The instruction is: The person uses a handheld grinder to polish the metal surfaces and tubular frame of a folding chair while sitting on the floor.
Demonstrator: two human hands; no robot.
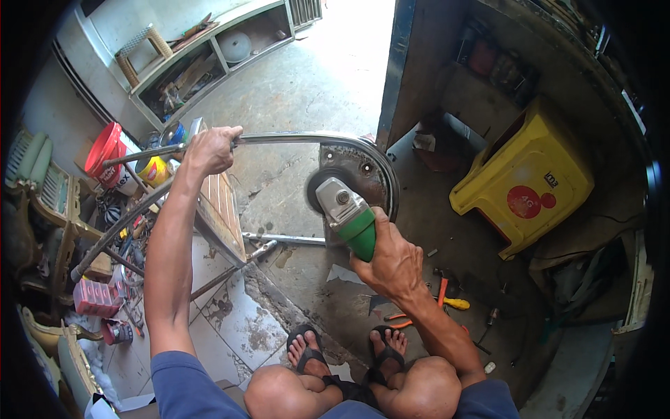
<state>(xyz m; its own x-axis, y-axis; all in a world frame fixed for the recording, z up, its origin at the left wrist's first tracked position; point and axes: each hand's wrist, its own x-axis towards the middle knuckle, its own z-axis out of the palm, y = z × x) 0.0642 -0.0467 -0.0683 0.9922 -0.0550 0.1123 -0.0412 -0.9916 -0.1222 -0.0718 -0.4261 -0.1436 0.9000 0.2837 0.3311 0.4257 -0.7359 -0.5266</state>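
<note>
My right hand (392, 262) is wrapped round the green body of an angle grinder (349, 213), whose metal head points up and left. Its dark disc (317, 183) lies over a rusty brown plate (359, 167) at the rounded end of a metal chair frame (300, 137). Whether the disc touches the plate, I cannot tell. Closed round the frame's upper tube is my left hand (211, 150), left of the plate. A slatted wooden panel (223, 209) sits within the frame below that hand. Dark tubular legs (125, 220) stretch out to the left.
On the right a yellow plastic stool (530, 185) lies tipped over. Pliers (399, 321), a yellow-handled tool (457, 304) and other tools are scattered near my right foot. At left stand a red bucket (108, 150) and much clutter. A low shelf (209, 59) lines the back.
</note>
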